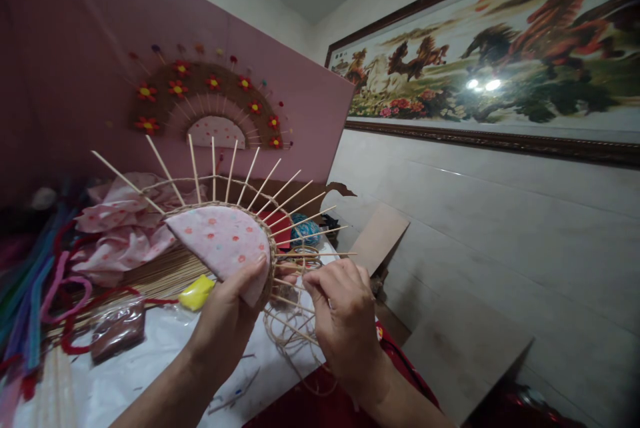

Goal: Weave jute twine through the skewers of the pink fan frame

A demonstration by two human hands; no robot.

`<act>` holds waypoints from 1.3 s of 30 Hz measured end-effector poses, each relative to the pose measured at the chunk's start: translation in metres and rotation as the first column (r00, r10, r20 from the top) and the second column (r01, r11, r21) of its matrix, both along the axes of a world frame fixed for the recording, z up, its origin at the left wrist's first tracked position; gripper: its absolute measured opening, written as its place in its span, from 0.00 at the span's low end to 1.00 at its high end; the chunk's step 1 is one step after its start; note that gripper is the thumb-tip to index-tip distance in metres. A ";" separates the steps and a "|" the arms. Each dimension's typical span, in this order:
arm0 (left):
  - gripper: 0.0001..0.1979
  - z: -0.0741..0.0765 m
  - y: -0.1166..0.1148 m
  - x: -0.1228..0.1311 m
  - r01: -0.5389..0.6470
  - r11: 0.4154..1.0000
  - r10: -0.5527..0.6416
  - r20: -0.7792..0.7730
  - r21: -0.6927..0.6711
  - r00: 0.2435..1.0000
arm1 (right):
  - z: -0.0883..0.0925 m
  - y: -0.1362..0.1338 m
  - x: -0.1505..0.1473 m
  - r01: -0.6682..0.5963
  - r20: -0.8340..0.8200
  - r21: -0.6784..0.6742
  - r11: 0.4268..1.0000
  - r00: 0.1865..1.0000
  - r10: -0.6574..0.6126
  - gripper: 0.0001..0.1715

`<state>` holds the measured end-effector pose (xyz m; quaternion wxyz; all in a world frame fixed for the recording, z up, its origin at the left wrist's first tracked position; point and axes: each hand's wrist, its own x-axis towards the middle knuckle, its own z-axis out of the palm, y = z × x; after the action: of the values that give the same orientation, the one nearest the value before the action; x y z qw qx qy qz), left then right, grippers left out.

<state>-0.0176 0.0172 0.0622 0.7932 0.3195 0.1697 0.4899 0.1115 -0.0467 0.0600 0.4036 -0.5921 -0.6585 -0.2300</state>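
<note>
My left hand [235,308] grips a half-circle craft panel [220,235] covered in pale pink fabric with small red flowers. Its thumb lies on the fabric and other fingertips show behind. Thin wooden sticks [255,168] fan out from the curved edge, where brown twine [273,248] is wound. A loose strand of twine also arcs across the sticks farther out. At the lower right sticks, my right hand [340,308] is closed in a pinch on the twine, its fingertips partly hidden. Below hangs a loose tangle of twine [290,341] over the white table.
A pink board [310,108] stands behind, bearing a finished-looking half-circle piece [205,88] with red flowers. Pink cloth [125,221], bundled sticks [165,268], coloured pipe cleaners [37,308], a yellow packet [197,292] and a brown packet [119,329] lie left. Blue yarn [306,231] sits behind.
</note>
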 end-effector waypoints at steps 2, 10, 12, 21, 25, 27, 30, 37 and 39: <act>0.10 0.000 0.000 0.000 0.003 1.000 -0.003 -0.005 0.002 1.000 | 0.000 0.000 0.000 0.007 0.000 -0.004 1.000 1.000 -0.007 0.08; 0.10 -0.002 -0.002 0.000 0.007 1.000 -0.007 -0.002 0.008 1.000 | 0.000 -0.001 0.000 0.006 0.006 0.008 1.000 1.000 -0.006 0.08; 0.10 -0.002 -0.002 -0.001 0.013 1.000 -0.013 -0.004 0.012 1.000 | -0.001 -0.001 0.000 0.006 0.005 0.012 1.000 1.000 -0.006 0.08; 0.10 -0.003 0.000 -0.001 0.021 1.000 -0.021 -0.007 0.002 1.000 | -0.001 0.000 0.000 0.014 -0.001 0.010 1.000 1.000 -0.014 0.10; 0.10 -0.001 -0.001 -0.001 0.049 0.999 -0.048 -0.021 0.023 0.999 | -0.001 0.000 0.000 0.025 0.008 -0.012 1.000 1.000 -0.025 0.09; 0.10 -0.001 -0.002 -0.002 0.042 0.999 -0.042 -0.022 0.024 0.999 | -0.001 0.000 0.000 0.027 0.011 -0.015 1.000 1.000 -0.026 0.09; 0.10 -0.001 -0.002 -0.002 0.037 0.999 -0.037 -0.020 0.013 0.999 | -0.001 0.000 0.001 0.025 0.010 -0.010 1.000 1.000 -0.025 0.10; 0.10 0.000 -0.002 -0.001 0.055 0.998 -0.055 0.004 0.027 0.998 | -0.002 -0.001 0.000 0.018 0.002 -0.016 1.000 1.000 -0.018 0.09; 0.10 0.000 -0.002 -0.001 0.050 0.998 -0.050 0.005 0.026 0.999 | -0.001 -0.001 0.000 0.016 0.000 -0.015 1.000 1.000 -0.016 0.09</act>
<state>-0.0189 0.0150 0.0624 0.8015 0.3324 0.1531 0.4729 0.1111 -0.0476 0.0585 0.3973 -0.6003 -0.6555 -0.2283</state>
